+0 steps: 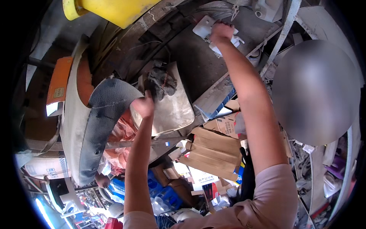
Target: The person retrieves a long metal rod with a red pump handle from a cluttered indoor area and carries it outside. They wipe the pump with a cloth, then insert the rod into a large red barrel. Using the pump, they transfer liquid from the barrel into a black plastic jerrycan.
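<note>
My left hand (143, 105) is at the left edge of a dusty, pale, flat panel (177, 112). One digit points up along the panel and the other fingers are mostly hidden, seemingly closed round its edge. On the panel lies a dark, dirty lump (162, 79) with a thin reddish strand. Close to that wrist rises a curved black and grey padded piece (108, 95). Further off, my right arm reaches up to a dusty shelf (194, 53). There my right hand (222, 32), fingers curled, grips a white plastic part (205, 26).
A yellow plastic container (114, 9) hangs over the upper left. Beside the padded piece stands an orange box (59, 82). Flattened brown cardboard (213, 150) and blue plastic items (164, 194) lie below. A metal strut (280, 36) crosses the upper right, near a blurred round patch.
</note>
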`<state>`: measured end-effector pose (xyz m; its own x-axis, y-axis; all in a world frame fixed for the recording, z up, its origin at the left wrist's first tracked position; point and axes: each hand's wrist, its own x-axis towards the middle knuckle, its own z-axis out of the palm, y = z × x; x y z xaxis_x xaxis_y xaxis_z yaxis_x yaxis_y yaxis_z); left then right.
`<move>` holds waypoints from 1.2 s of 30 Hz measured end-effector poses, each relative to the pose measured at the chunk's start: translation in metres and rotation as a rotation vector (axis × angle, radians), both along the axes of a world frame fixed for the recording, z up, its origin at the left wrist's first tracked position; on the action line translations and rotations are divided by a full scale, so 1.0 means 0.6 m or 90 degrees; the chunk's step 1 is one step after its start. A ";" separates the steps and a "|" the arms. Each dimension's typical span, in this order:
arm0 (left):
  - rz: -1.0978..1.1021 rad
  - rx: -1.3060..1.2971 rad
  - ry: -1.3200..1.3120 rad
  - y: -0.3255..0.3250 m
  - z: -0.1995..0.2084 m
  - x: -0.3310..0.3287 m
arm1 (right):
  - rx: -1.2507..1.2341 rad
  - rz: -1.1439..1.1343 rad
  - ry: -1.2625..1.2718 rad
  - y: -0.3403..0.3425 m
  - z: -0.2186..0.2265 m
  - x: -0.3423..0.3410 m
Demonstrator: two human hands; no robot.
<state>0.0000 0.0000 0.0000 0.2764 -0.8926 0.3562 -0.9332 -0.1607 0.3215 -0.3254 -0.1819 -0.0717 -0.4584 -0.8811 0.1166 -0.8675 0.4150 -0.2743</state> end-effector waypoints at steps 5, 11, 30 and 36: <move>-0.092 -0.178 -0.015 -0.054 -0.009 -0.024 | 0.024 0.047 0.061 0.026 0.107 -0.138; -0.130 -0.169 0.059 -0.049 -0.045 0.027 | -0.245 0.018 0.217 -0.002 0.065 -0.176; -0.165 -0.160 0.016 -0.059 -0.036 0.022 | -0.605 -0.092 -1.299 -0.342 -0.110 0.219; -0.119 -0.125 -0.018 -0.039 -0.030 0.041 | -0.332 -0.280 -1.293 -0.308 -0.121 0.248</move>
<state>0.0243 -0.0236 -0.0181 0.1003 -0.8405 0.5325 -0.9498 0.0785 0.3028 -0.1764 -0.3666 -0.1442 -0.3430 -0.7681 -0.5406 0.8070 0.0535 -0.5881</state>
